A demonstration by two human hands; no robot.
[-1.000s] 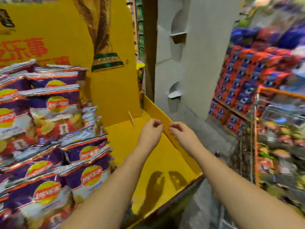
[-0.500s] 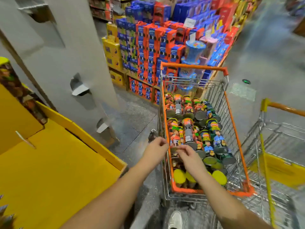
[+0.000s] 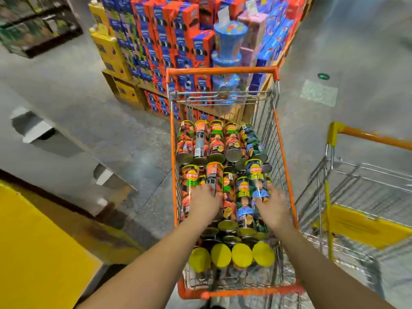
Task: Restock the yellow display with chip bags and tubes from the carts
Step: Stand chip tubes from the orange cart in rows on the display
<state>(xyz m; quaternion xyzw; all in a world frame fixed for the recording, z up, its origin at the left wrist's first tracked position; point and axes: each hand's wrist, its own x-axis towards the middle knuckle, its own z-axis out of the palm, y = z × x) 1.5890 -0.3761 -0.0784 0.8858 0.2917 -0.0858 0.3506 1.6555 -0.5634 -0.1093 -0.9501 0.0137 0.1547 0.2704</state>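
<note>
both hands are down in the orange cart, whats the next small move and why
Probably close each hand round a chip tube and lift. The left hand lies on the tubes at the left of the orange cart, the right hand on a blue-labelled tube, and neither clearly grips yet. The yellow display waits to the left.

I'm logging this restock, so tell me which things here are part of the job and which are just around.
Part of the job:
chip tubes
orange cart
yellow display
left hand and right hand, both reaching onto the tubes

Just around:
stacked cookie boxes
second cart, no stock visible in it
grey pillar
</note>
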